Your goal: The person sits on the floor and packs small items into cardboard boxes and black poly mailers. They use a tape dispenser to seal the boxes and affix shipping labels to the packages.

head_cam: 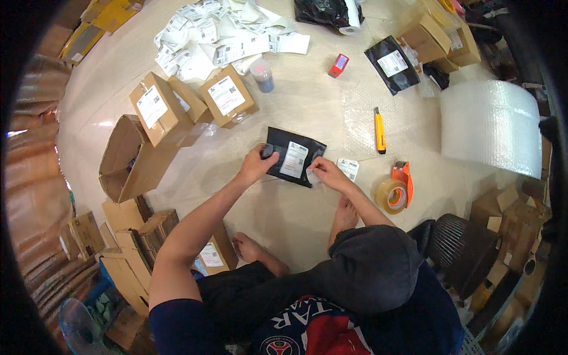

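Observation:
A black plastic mailing bag with a white printed shipping label is in front of me, just above the floor or on it; I cannot tell which. My left hand grips its left end, thumb on top, where the plastic bunches up. At the bag's lower right edge, my right hand pinches a small pale scrap, perhaps film or backing paper. Partly covered by that hand, another white label lies on the floor to the right.
A tape dispenser and yellow utility knife lie rightward, near a bubble-wrap roll. Labelled cartons stand at left beside a lidded bottle. Beyond are loose labels, a red device and another black mailer.

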### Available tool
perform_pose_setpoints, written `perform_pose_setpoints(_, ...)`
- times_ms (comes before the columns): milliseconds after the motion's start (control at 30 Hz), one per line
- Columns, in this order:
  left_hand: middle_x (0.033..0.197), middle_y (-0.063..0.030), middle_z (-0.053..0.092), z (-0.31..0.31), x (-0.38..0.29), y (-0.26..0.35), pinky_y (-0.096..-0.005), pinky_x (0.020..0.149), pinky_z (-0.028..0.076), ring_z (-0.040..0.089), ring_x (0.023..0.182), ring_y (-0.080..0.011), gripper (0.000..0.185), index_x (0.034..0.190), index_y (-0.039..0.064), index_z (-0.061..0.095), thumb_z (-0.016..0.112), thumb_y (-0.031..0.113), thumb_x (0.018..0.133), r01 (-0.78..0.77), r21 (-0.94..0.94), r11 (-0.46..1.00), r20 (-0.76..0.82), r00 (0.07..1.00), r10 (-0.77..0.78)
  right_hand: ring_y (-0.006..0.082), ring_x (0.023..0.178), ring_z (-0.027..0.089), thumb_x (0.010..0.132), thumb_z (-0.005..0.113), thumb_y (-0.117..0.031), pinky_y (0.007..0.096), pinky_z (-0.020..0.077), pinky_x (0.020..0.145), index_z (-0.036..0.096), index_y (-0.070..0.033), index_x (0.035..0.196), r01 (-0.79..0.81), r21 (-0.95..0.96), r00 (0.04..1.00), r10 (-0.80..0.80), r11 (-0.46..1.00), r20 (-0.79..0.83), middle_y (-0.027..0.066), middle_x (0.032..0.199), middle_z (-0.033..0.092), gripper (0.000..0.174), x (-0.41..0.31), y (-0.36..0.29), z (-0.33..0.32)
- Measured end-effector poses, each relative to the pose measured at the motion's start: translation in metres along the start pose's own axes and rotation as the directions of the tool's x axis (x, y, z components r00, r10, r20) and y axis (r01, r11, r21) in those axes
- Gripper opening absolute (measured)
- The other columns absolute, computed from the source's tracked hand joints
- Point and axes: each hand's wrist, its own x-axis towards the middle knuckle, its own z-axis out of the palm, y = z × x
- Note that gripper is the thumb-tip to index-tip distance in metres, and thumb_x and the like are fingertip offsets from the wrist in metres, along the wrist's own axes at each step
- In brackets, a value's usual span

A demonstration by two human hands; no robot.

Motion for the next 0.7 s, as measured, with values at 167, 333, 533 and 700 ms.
perform_pose_setpoints(167, 0.111, -0.0091, 0.079, -0.028, -0.009, 0.050, -0.0334, 0.089, 0.058, 0.071, 0.096, -0.0142, 0.035, 0.130, -0.002, 0.072, 0.071, 0.025, 0.107, 0.022, -0.197, 0.980, 0.111, 0.994, 0.000, 0.0087, 0.096, 0.061, 0.109, 0.060, -0.008, 0.0306, 0.0534, 0.076, 0.060, -0.008, 0.114, -0.054, 0.080, 0.998, 0.051, 0.995, 0.046, -0.0017, 0.102, 0.061, 0.005, -0.011, -0.026, -0.021)
perform_pose_setpoints(333, 0.117, -0.0038, 0.075, -0.112, -0.026, 0.083, -0.0347, 0.097, 0.055, 0.069, 0.107, -0.0144, 0.034, 0.135, 0.006, 0.067, 0.072, 0.020, 0.105, 0.021, -0.529, 0.848, -0.061, 0.996, -0.062, 0.0076, 0.094, 0.058, 0.114, 0.054, -0.012, 0.0292, 0.0527, 0.073, 0.059, -0.011, 0.120, 0.045, 0.006, 0.936, -0.040, 0.999, -0.349, -0.0026, 0.105, 0.059, 0.008, -0.085, -0.074, -0.089)
perform_pose_setpoints(533, 0.126, -0.0009, 0.074, -0.184, -0.024, 0.057, -0.0392, 0.107, 0.054, 0.069, 0.120, -0.0188, 0.026, 0.130, 0.014, 0.067, 0.069, 0.023, 0.106, -0.134, -0.896, 0.423, -0.229, 0.957, -0.180, 0.0096, 0.092, 0.054, 0.115, 0.057, -0.021, 0.0259, 0.0461, 0.072, 0.058, -0.011, 0.125, -0.039, -0.492, 0.261, -0.466, 0.870, -0.845, -0.0014, 0.111, 0.058, 0.015, -0.233, -0.146, -0.267)
perform_pose_setpoints(700, 0.137, -0.0105, 0.068, -0.138, -0.020, 0.034, -0.0411, 0.112, 0.055, 0.067, 0.128, -0.0254, 0.033, 0.142, 0.008, 0.059, 0.056, 0.028, 0.115, 0.103, -0.902, 0.419, 0.012, 0.977, -0.214, 0.0223, 0.102, 0.059, 0.112, 0.058, -0.020, 0.0394, 0.0533, 0.089, 0.055, 0.001, 0.133, -0.296, -0.627, -0.133, -0.681, 0.721, -0.720, 0.0138, 0.121, 0.060, 0.030, -0.430, -0.185, -0.394)
